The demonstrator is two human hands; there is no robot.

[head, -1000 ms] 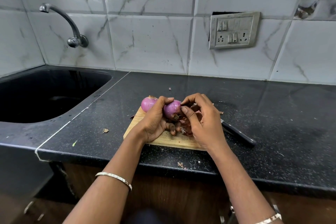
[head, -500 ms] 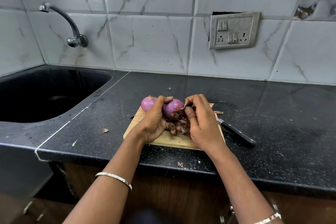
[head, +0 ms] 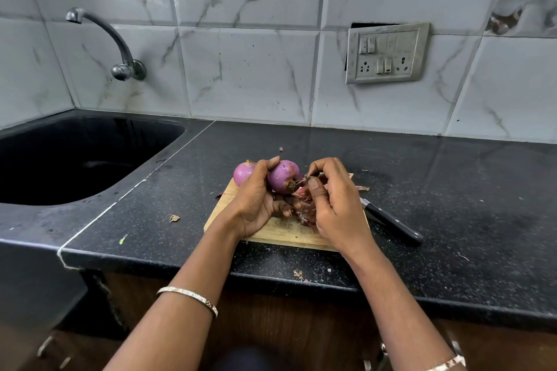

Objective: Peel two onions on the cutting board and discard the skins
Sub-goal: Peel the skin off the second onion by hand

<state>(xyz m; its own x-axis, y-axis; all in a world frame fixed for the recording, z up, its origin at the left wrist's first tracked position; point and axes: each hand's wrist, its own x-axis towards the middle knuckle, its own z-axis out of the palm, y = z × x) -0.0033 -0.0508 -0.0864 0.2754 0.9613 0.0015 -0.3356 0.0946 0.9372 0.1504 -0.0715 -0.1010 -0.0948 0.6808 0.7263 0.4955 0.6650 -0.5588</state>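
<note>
Two onions at the cutting board (head: 280, 233): one onion (head: 281, 175) clasped in the left grip (head: 256, 202) above it, other onion (head: 241, 175) at its far-left corner. Right grip (head: 334, 208) pinching a skin strip (head: 301, 181) (near the root end). Loose skins (head: 304, 215) mid-board.

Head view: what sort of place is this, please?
Probably a home kitchen. A black sink with a wall tap sits beside a dark speckled counter, and over a wooden cutting board the left hand holds a purple onion while the right hand pinches its skin.
</note>
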